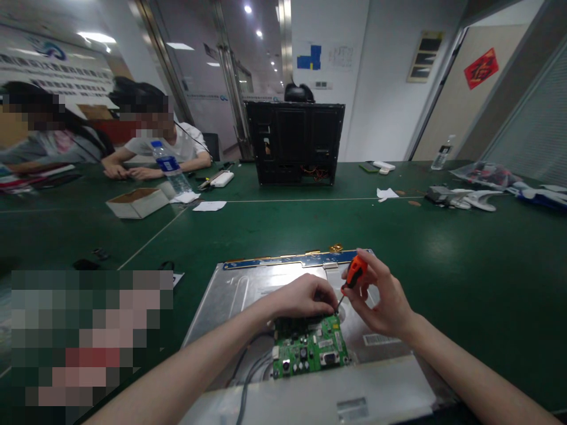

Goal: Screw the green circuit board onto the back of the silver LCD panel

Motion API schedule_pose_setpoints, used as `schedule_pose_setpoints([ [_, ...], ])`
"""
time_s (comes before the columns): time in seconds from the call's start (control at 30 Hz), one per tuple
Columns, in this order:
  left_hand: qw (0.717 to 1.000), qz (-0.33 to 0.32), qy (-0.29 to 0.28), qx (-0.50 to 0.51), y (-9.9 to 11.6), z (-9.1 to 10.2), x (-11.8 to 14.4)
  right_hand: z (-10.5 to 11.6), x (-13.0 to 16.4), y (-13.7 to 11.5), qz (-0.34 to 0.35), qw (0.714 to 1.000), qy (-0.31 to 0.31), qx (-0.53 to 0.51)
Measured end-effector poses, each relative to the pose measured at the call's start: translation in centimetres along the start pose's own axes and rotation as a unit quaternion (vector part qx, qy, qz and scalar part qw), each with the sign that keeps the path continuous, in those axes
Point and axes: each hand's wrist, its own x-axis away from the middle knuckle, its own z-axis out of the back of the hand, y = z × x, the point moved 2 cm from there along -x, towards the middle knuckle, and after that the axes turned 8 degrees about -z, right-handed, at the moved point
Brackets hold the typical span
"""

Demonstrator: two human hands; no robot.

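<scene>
My right hand [381, 295] grips an orange and black screwdriver [355, 273], its shaft slanting down to the upper right corner of a green circuit board [305, 345]. Close by that tip, my left hand [309, 295] has its fingers bent and pressed together at the board's top edge; whatever they pinch is hidden. The board lies on the metal back of a display panel [228, 298], with grey cables [248, 383] running from its left side. A narrow blue circuit strip [283, 260] lines the panel's far edge.
An upright black monitor casing [296, 141] stands across the green table [248, 227]. To the left are a white box [137, 203], a water bottle [170, 168] and two seated people. Plastic bags and grey parts [460, 198] lie at the far right.
</scene>
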Motion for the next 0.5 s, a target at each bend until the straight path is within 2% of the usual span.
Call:
schedule_pose_setpoints([
  [0.13, 1.000, 0.002, -0.009, -0.001, -0.08, 0.03, -0.07, 0.06, -0.07, -0.23, -0.008, 1.000, -0.009, -0.016],
  [0.33, 1.000, 0.001, -0.008, -0.005, 0.21, 0.25, -0.07, 0.01, -0.32, -0.22, 0.011, 0.999, 0.034, 0.022],
  [0.5, 1.000, 0.001, -0.006, 0.001, 0.21, 0.20, -0.09, -0.02, -0.44, -0.28, 0.020, 0.999, 0.024, 0.038],
])
